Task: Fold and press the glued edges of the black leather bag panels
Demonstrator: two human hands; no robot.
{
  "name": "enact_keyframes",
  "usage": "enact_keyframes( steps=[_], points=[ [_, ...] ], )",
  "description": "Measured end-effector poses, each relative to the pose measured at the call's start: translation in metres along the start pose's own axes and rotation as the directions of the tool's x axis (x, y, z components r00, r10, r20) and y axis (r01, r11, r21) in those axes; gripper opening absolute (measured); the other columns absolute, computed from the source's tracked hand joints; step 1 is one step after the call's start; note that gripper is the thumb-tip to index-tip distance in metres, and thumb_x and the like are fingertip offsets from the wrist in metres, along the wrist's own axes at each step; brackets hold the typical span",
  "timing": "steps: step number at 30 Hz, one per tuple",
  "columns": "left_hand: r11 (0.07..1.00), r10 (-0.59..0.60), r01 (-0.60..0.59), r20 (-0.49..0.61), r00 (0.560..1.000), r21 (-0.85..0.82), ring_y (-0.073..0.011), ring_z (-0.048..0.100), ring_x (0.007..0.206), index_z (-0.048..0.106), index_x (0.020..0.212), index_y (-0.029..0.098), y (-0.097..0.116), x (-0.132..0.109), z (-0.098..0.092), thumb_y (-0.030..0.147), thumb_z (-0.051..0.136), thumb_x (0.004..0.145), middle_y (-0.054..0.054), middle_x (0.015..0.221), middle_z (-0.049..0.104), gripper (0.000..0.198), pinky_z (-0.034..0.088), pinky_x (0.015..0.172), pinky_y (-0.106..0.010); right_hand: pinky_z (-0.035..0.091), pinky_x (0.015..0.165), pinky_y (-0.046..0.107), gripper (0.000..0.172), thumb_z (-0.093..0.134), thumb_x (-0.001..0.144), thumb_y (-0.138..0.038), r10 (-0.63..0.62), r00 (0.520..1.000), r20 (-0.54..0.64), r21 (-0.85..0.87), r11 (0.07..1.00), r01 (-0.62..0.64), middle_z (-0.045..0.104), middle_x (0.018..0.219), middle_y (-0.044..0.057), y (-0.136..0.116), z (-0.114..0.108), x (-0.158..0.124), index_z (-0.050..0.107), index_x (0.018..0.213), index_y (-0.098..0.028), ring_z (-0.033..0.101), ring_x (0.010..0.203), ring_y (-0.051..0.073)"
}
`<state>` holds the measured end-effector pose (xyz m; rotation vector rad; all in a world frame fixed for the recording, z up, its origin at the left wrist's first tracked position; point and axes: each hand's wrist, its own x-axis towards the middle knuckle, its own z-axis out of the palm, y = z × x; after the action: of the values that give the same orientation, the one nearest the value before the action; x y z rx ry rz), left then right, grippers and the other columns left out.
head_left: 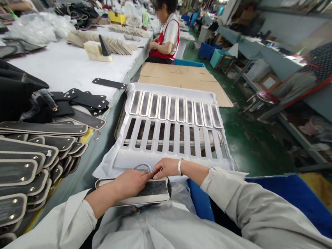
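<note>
Close to my body is a dark grey strip-shaped panel with cream edging (156, 189), one end bent or layered. My left hand (130, 184) lies across its top, fingers together and gripping it. At the far edge my right hand (166, 167), with a bracelet on its wrist, pinches beside my left fingertips. Whatever those fingertips hold is hidden. A thin pale loop (143, 167) shows just behind the hands. Beyond them lies a white slotted sheet (114, 155), with a row of several dark cream-edged pieces (172, 108) along its far part.
Dark straps with cream edges and metal studs (9, 171) are piled on the left table (69, 71). Black leather pieces (85, 100) lie behind them. A cardboard sheet (175, 73) is ahead, near a seated person in a red apron (165, 42). A blue bin (291, 202) stands at right.
</note>
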<state>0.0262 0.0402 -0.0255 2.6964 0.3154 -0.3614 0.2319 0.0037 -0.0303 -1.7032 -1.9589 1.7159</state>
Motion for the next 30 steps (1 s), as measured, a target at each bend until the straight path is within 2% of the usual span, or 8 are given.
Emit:
enact_keyframes(
  steps=[3, 7, 11, 15, 19, 23, 30],
  points=[
    [0.999, 0.017, -0.018, -0.015, 1.0, -0.045, -0.0228, 0.062, 0.097, 0.044, 0.124, 0.018, -0.008, -0.008, 0.0, 0.017, 0.035, 0.088, -0.009, 0.11, 0.064, 0.037, 0.048, 0.08, -0.033, 0.043, 0.075, 0.021, 0.028, 0.063, 0.075, -0.037, -0.057, 0.998, -0.021, 0.011, 0.998, 0.057, 0.07, 0.085, -0.001, 0.007, 0.004, 0.001, 0.072, 0.095, -0.019, 0.06, 0.084, 0.015],
    [0.999, 0.011, -0.013, -0.039, 0.999, -0.031, -0.0235, 0.061, 0.099, 0.043, 0.126, 0.017, -0.014, -0.019, 0.007, 0.015, 0.037, 0.087, -0.011, 0.115, 0.062, 0.039, 0.047, 0.082, -0.034, 0.042, 0.078, 0.021, 0.034, 0.063, 0.074, -0.041, -0.043, 0.999, 0.019, 0.058, 0.997, 0.042, 0.071, 0.091, 0.0, 0.012, 0.007, 0.004, 0.072, 0.098, -0.019, 0.06, 0.087, 0.016],
    [1.0, 0.003, -0.003, -0.049, 0.999, -0.016, -0.0237, 0.061, 0.097, 0.043, 0.126, 0.016, -0.01, -0.019, 0.012, 0.014, 0.039, 0.086, -0.012, 0.113, 0.062, 0.041, 0.047, 0.083, -0.034, 0.042, 0.072, 0.021, 0.03, 0.059, 0.079, -0.039, -0.064, 0.995, 0.076, 0.02, 0.998, 0.062, 0.069, 0.081, -0.003, 0.001, 0.009, 0.01, 0.072, 0.097, -0.02, 0.058, 0.08, 0.014],
    [1.0, -0.004, 0.003, -0.045, 0.999, -0.025, -0.0227, 0.063, 0.092, 0.043, 0.127, 0.018, -0.011, -0.02, 0.008, 0.011, 0.04, 0.084, -0.011, 0.107, 0.065, 0.044, 0.049, 0.078, -0.032, 0.042, 0.069, 0.021, 0.029, 0.054, 0.083, -0.039, -0.091, 0.988, 0.121, -0.049, 0.994, 0.097, 0.066, 0.073, -0.004, -0.007, 0.011, 0.015, 0.072, 0.092, -0.018, 0.057, 0.075, 0.013],
    [0.999, 0.017, -0.019, -0.047, 0.999, -0.048, -0.0204, 0.059, 0.105, 0.043, 0.129, 0.019, -0.03, -0.042, 0.007, 0.014, 0.037, 0.087, -0.01, 0.118, 0.061, 0.042, 0.045, 0.088, -0.03, 0.042, 0.081, 0.023, 0.033, 0.053, 0.084, -0.04, -0.108, 0.987, 0.116, -0.04, 0.993, 0.113, 0.069, 0.094, -0.001, -0.005, 0.01, 0.017, 0.068, 0.105, -0.02, 0.059, 0.089, 0.016],
    [0.997, -0.024, 0.021, -0.045, 0.999, -0.068, -0.0201, 0.053, 0.115, 0.04, 0.132, 0.018, -0.05, -0.068, 0.012, 0.014, 0.036, 0.088, -0.011, 0.128, 0.055, 0.045, 0.04, 0.096, -0.031, 0.043, 0.085, 0.025, 0.038, 0.051, 0.085, -0.042, -0.096, 0.984, 0.148, -0.027, 0.994, 0.101, 0.067, 0.107, 0.001, -0.008, 0.009, 0.021, 0.064, 0.114, -0.02, 0.059, 0.098, 0.018],
    [0.997, -0.026, 0.022, -0.062, 0.998, -0.07, -0.0209, 0.057, 0.11, 0.04, 0.133, 0.019, -0.055, -0.072, 0.015, 0.013, 0.041, 0.086, -0.012, 0.124, 0.058, 0.047, 0.044, 0.092, -0.03, 0.04, 0.094, 0.026, 0.04, 0.047, 0.088, -0.041, -0.129, 0.971, 0.203, -0.079, 0.986, 0.148, 0.064, 0.116, 0.002, -0.022, 0.013, 0.036, 0.059, 0.121, -0.021, 0.057, 0.105, 0.018]
  ],
)
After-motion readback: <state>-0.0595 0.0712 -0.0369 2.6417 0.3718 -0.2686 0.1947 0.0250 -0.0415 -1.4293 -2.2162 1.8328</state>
